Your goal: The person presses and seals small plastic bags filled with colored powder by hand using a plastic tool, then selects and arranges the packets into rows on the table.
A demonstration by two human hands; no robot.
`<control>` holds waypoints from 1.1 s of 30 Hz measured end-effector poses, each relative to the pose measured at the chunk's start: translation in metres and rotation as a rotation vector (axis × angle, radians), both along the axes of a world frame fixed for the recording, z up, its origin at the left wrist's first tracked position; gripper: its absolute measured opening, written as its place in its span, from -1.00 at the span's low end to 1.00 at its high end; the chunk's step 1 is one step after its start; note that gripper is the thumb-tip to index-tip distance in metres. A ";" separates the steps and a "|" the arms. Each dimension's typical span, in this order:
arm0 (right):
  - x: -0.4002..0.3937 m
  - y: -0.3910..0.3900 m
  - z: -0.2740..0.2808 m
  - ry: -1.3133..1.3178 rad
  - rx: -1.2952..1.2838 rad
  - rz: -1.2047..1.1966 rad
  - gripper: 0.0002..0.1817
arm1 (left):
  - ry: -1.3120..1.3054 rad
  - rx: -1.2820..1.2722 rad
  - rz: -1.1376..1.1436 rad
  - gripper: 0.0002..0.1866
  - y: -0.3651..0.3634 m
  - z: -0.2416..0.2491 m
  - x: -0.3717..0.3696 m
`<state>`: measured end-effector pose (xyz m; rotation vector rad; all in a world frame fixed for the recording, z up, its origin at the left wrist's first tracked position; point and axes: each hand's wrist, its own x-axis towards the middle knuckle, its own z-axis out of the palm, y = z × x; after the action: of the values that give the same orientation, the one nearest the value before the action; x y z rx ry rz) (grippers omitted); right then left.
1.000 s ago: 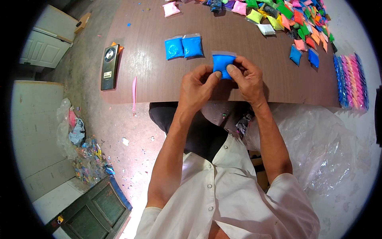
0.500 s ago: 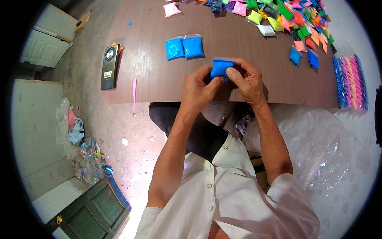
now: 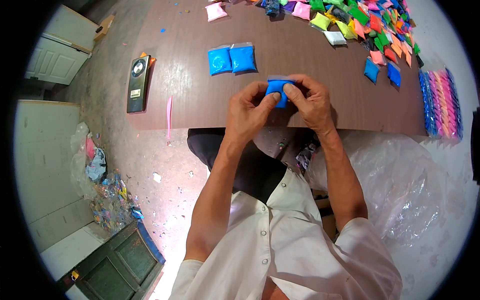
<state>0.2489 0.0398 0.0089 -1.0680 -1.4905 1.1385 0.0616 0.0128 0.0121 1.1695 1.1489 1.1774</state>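
Above the table's near edge, a small blue packet (image 3: 280, 86) with a clear plastic rim is pinched between both hands. My left hand (image 3: 248, 110) grips its left side, thumb pressed on the front. My right hand (image 3: 311, 102) holds the right side, with its thumb also on the face of the packet and fingers behind it. What the packet contains looks soft and blue. Just beyond, two more blue packets, a left one (image 3: 219, 60) and a right one (image 3: 243, 58), lie side by side on the brown table (image 3: 190, 95).
A phone (image 3: 138, 84) lies at the table's left end, near a pink strip (image 3: 169, 117) at the edge. Many coloured packets (image 3: 357, 22) are heaped at the far right. Rows of packed sachets (image 3: 440, 104) stand at the right edge. Clear plastic sheeting (image 3: 395, 185) hangs below.
Both thumbs have shifted on the blue packet and press more toward its middle. The packet has dropped slightly and its shape has changed. The things on the table stay put.
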 end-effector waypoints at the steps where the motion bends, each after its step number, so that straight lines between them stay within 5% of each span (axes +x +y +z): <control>1: 0.000 0.000 0.001 0.000 0.000 0.000 -0.77 | 0.011 0.043 0.000 -0.75 0.001 -0.002 0.000; 33: -0.003 -0.005 0.010 -0.066 -0.046 0.022 -0.81 | -0.001 0.013 0.055 -0.76 0.001 0.000 -0.004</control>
<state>0.2459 0.0347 0.0186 -1.1328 -1.5371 1.1678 0.0577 0.0137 0.0121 1.1537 1.1808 1.2286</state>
